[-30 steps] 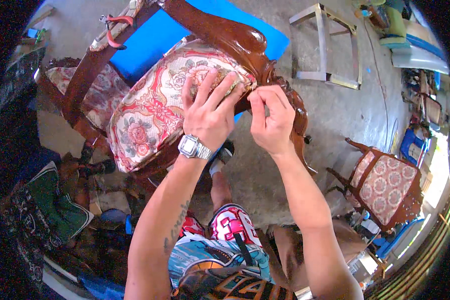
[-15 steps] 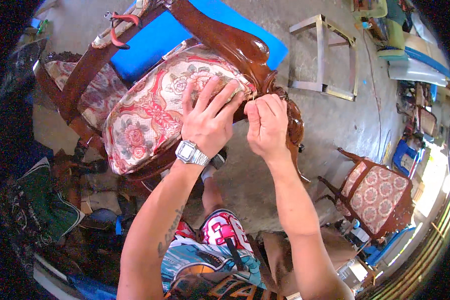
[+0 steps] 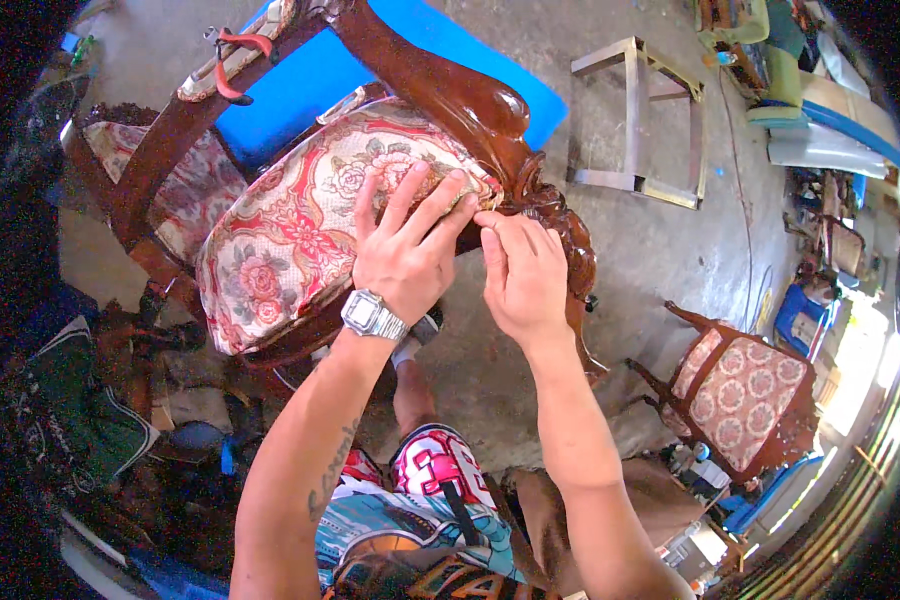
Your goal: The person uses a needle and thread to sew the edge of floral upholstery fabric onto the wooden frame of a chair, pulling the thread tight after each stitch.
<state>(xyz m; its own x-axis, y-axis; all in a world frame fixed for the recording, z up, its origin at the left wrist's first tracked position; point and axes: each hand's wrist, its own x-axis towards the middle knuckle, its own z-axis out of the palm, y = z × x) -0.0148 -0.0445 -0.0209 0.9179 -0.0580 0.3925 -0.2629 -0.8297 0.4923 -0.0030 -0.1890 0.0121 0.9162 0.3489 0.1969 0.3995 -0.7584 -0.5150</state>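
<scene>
- We have our left hand [image 3: 407, 245] spread over the floral fabric seat [image 3: 295, 235], back up, its fingers fanned near the seat's right-hand corner.
- Our right hand [image 3: 523, 270] is just beside it, fingers bent and drawn close together, the index finger at the fabric's edge by the carved wood [image 3: 567, 232]; we cannot tell whether anything is pinched there.
- The seat is in front of us, left of centre, within the glossy brown chair frame [image 3: 460, 82].
- A silver wristwatch [image 3: 368, 315] sits on our left wrist.
- At the upper left, we see a red-handled tool [image 3: 250, 42] on the frame.
- A bright blue sheet [image 3: 295, 90] shows beyond the seat.
- To our right, a bare stool frame [image 3: 634, 120] stands on the concrete floor [image 3: 685, 245], and a second chair [image 3: 748, 395] is nearer us.
</scene>
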